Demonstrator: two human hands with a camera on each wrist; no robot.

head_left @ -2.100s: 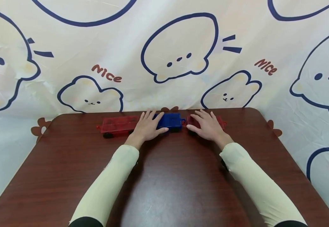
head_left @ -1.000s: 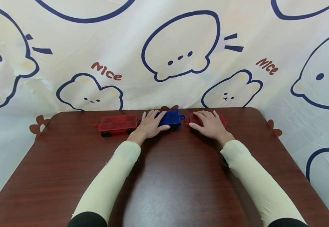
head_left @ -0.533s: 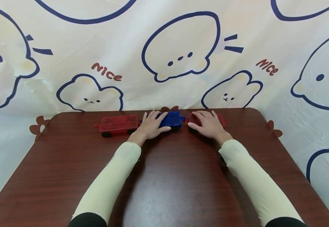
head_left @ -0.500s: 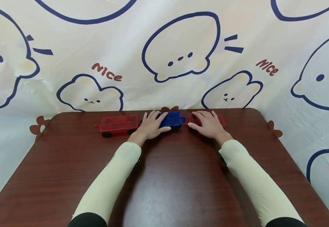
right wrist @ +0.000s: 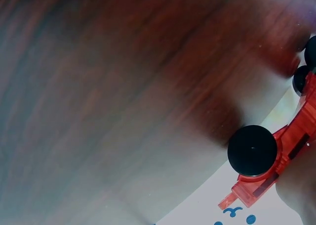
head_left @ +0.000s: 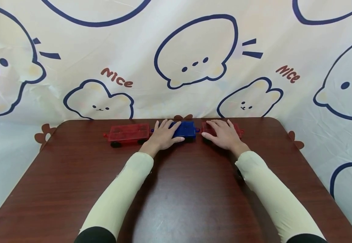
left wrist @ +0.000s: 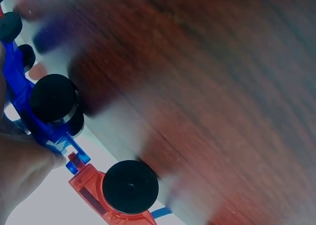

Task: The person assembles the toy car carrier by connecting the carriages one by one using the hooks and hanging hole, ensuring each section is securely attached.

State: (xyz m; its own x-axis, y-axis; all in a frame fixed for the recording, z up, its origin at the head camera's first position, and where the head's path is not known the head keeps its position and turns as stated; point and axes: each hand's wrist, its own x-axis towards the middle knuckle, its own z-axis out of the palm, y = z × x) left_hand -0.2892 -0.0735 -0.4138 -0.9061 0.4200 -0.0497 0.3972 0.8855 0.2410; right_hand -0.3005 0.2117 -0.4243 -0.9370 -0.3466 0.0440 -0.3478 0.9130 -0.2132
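Note:
Three see-through toy train cars with black wheels stand in a row at the table's far edge. My left hand [head_left: 162,136] lies over the blue car [head_left: 188,130], thumb along its near side, and grips it. Left of it is a longer red car [head_left: 129,132]; its hook meets the blue car's loop in the left wrist view, beside my thumb. At the right, my right hand [head_left: 225,135] holds a second red car [head_left: 237,129], mostly covered by the fingers. This car's coupling meets the blue one's in the head view; whether they are hooked I cannot tell.
A dark wooden table [head_left: 188,195] reaches from me to the cars. Right behind its far edge hangs a pale curtain [head_left: 145,50] with cartoon drawings, also draped along both sides.
A second ago a little more space lay between the blue car and the right red car; my right hand has since brought that red car closer. The head view has shifted slightly.

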